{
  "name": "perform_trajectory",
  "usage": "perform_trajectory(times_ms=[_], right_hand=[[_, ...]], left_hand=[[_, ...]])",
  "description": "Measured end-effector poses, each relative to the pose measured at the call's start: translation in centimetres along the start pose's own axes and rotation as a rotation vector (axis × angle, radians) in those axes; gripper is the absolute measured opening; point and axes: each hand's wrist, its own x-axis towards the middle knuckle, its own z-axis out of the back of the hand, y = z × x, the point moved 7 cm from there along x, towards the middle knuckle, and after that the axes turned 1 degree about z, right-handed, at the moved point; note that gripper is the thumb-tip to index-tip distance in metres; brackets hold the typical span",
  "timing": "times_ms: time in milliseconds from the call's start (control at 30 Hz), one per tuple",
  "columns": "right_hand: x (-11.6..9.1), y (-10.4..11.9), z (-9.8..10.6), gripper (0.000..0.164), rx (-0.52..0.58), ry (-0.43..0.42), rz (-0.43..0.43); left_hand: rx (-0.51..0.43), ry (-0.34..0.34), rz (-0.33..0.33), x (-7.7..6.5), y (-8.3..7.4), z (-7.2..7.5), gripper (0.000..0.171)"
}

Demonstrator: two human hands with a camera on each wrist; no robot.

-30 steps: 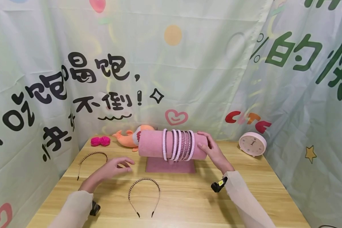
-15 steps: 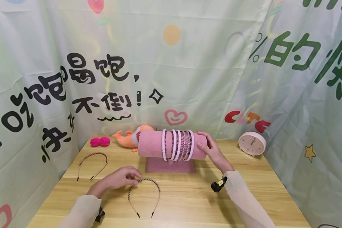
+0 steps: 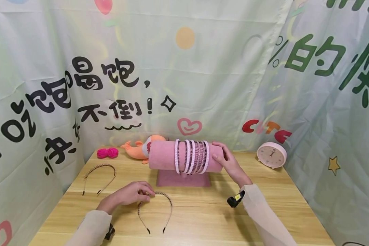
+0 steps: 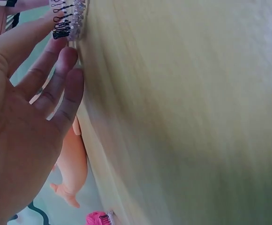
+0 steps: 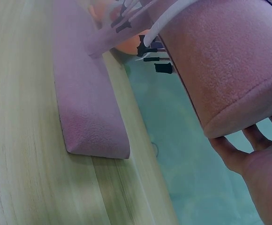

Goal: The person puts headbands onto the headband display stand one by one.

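In the head view a thin beaded headband [image 3: 171, 205] lies on the table with its ends toward me. My left hand [image 3: 130, 193] pinches the top left of its arch; the left wrist view shows thumb and forefinger at the clear beads of the headband [image 4: 76, 21]. Behind it stands a pink velvet headband stand [image 3: 162, 155], its horizontal roll carrying several white and dark headbands [image 3: 177, 157]. My right hand [image 3: 231, 165] grips the roll's right end. In the right wrist view, fingertips [image 5: 227, 152] touch the rim of the roll.
A second beaded headband [image 3: 99, 165] lies at the left. Toward the back are a bright pink bow [image 3: 107, 153], an orange plush toy [image 3: 136, 150] partly behind the roll, and a round pink clock [image 3: 272, 154] at right. Printed cloth [image 3: 215, 85] hangs around the wooden table [image 3: 203, 218].
My left hand has moved right and toward me, from beside the second headband to the front one, and its fingers have closed on the arch. The right hand stays on the roll.
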Motion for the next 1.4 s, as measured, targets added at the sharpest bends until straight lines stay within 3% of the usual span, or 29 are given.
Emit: perform_trajectory(times_ms=[367,833,1133,1400], right_hand=[[-0.1,0.0,0.0,0.056,0.001,0.006,-0.002],[-0.1,0.0,0.0,0.055,-0.004,0.005,0.007],[-0.1,0.1,0.0,0.056,0.001,0.007,0.014],[-0.1,0.0,0.0,0.056,-0.005,0.004,0.010]], left_hand=[[-0.024,-0.071,0.074,-1.2,0.0,1.9,0.020],[-0.131,-0.014,0.120,-2.9,0.3,3.2,0.026],[-0.327,0.022,0.123,-3.7,1.3,3.3,0.029],[-0.357,0.024,0.133,-4.3,1.8,3.6,0.037]])
